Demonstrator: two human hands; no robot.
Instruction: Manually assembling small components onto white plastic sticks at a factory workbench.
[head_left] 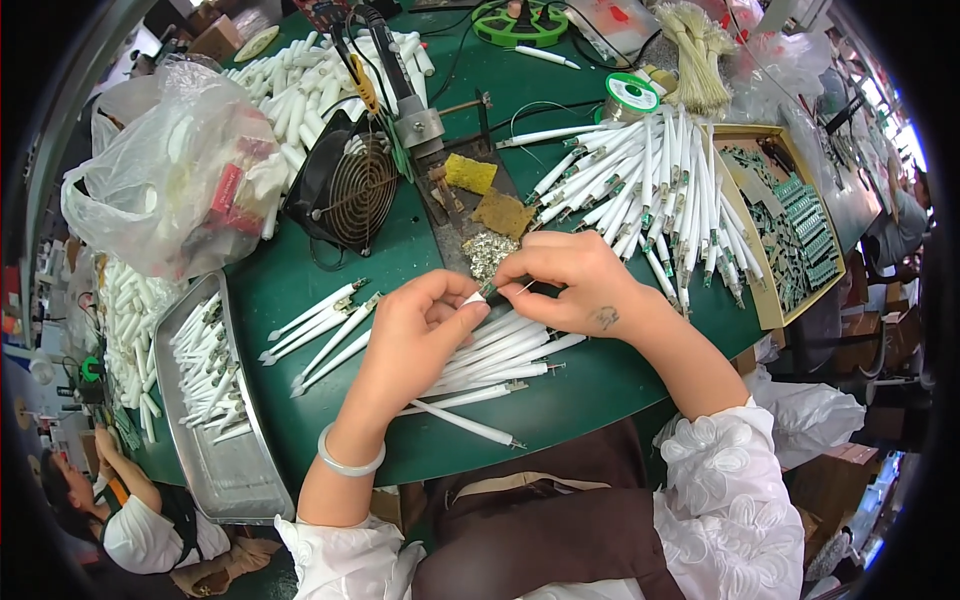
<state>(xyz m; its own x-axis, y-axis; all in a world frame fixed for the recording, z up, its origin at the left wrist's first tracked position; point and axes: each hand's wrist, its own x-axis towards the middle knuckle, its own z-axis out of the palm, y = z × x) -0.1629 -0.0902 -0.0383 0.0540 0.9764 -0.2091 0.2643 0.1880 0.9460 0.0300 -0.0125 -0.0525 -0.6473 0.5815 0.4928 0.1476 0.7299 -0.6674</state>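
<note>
My left hand [420, 325] pinches a slim white plastic tube [474, 299] near its end, where a bit of green circuit board shows. Close against that end, my right hand [575, 285] has its thumb and fingertips pressed together. A thin pale piece pokes out by the fingers, too small to name. Beneath both hands lies a bunch of similar white tubes [500, 350] with small boards at their ends. Just beyond the fingertips is a heap of silvery solder scraps [492, 254], on a stand with a yellow sponge [470, 174] and a brown sponge [503, 214].
A soldering stand [418, 130] and black fan [345, 185] stand ahead. To the right are a large tube pile [650, 190], a solder spool [632, 94] and a box of circuit boards [765, 300]. Left are a metal tray [245, 485] and plastic bag [150, 190]; a co-worker [150, 520] sits beyond.
</note>
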